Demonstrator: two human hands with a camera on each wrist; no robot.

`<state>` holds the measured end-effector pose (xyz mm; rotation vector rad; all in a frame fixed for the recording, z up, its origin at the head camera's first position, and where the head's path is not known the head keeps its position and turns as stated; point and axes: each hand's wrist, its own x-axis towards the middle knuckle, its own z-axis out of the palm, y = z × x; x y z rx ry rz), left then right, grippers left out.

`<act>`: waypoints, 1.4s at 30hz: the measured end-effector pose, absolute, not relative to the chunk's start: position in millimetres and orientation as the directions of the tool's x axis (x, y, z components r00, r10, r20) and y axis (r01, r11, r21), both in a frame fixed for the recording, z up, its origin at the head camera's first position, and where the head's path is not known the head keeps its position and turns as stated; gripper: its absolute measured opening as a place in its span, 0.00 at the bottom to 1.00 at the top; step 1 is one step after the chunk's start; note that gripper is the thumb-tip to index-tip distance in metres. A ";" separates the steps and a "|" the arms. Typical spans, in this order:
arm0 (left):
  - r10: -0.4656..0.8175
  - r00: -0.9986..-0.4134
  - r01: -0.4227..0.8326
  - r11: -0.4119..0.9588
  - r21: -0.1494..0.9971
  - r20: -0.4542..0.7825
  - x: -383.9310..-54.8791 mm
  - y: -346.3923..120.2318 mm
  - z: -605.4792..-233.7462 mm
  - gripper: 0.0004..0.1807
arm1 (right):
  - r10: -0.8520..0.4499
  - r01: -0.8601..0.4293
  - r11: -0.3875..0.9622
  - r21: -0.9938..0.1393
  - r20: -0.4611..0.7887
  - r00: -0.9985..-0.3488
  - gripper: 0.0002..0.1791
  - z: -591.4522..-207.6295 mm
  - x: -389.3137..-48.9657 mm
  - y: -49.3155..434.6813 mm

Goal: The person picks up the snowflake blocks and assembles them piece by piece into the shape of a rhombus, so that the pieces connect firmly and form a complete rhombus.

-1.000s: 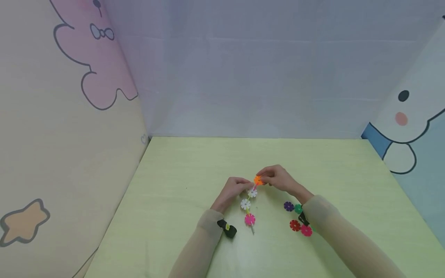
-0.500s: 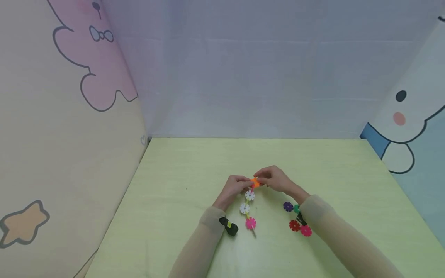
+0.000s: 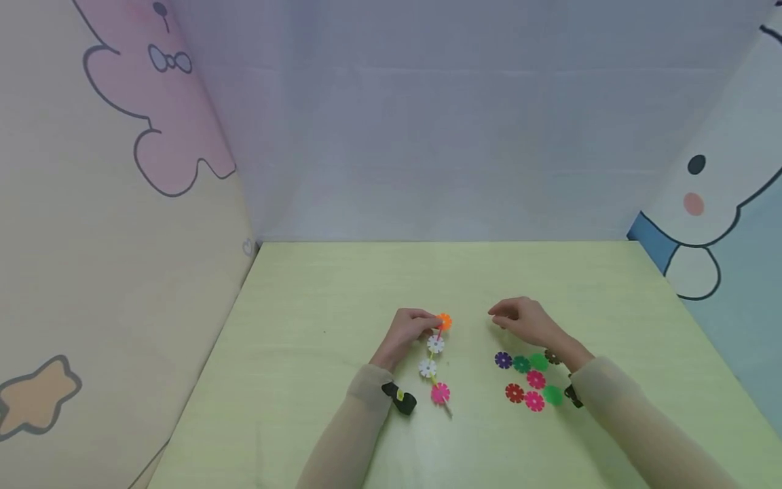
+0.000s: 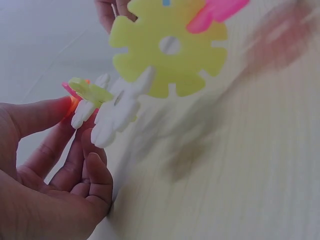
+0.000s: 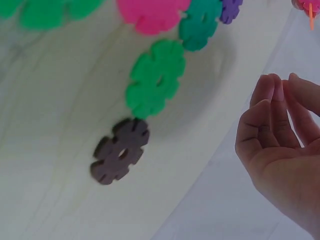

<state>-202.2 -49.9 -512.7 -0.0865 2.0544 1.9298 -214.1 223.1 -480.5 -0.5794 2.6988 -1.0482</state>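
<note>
My left hand (image 3: 404, 336) pinches an orange snowflake disc (image 3: 447, 320) at the far end of a chain of slotted plastic discs. Below it hang white discs (image 3: 427, 369) and a pink disc (image 3: 440, 392), linked by edge-on pieces. Close up in the left wrist view, the chain shows a yellow disc (image 4: 140, 45) and a white disc (image 4: 112, 117); thumb and fingers meet at its orange end. My right hand (image 3: 530, 323) hovers to the right of the chain, fingers loosely bent. Nothing is between its fingertips in the right wrist view.
Loose discs lie below my right hand: purple (image 3: 503, 360), dark green (image 3: 522, 364), red (image 3: 514, 392), brown (image 5: 107, 157), plus several pink and light green ones. The pale table (image 3: 330, 292) meets a grey-lilac backdrop (image 3: 427, 149) behind and printed panels at both sides.
My right hand has let go of the orange disc and moved right, uncovering more loose discs. My left hand has shifted its pinch onto the orange disc.
</note>
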 end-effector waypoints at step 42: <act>0.127 -0.962 -0.237 0.064 0.969 -0.244 -204.7 -50.0 -518.4 0.08 | -0.433 -0.266 0.778 -0.568 -0.180 -0.883 0.13 -492.1 -180.5 315.2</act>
